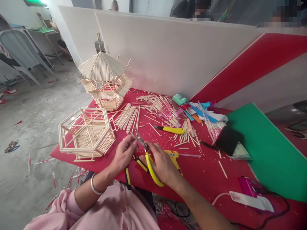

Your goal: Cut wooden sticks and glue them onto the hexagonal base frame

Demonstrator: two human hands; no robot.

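Note:
My right hand [163, 164] grips yellow-handled scissors [147, 156], blades pointing up and left. My left hand [124, 153] is closed beside the blades, fingers pinched near the blade tips; what it holds is too small to make out. A silver bangle sits on my left wrist. A hexagonal stick frame [85, 132] lies just left of my left hand. Behind it stands a stick pagoda model [104, 80]. Loose wooden sticks [127, 116] lie spread on the red table [206, 172].
A yellow utility knife [171, 130] and a yellow glue gun [174, 157] lie beyond my hands. A black pad [227, 139], packets and straws sit to the right, beside a green board [268, 150]. A white power strip [250, 200] lies front right. White partition boards stand behind the table.

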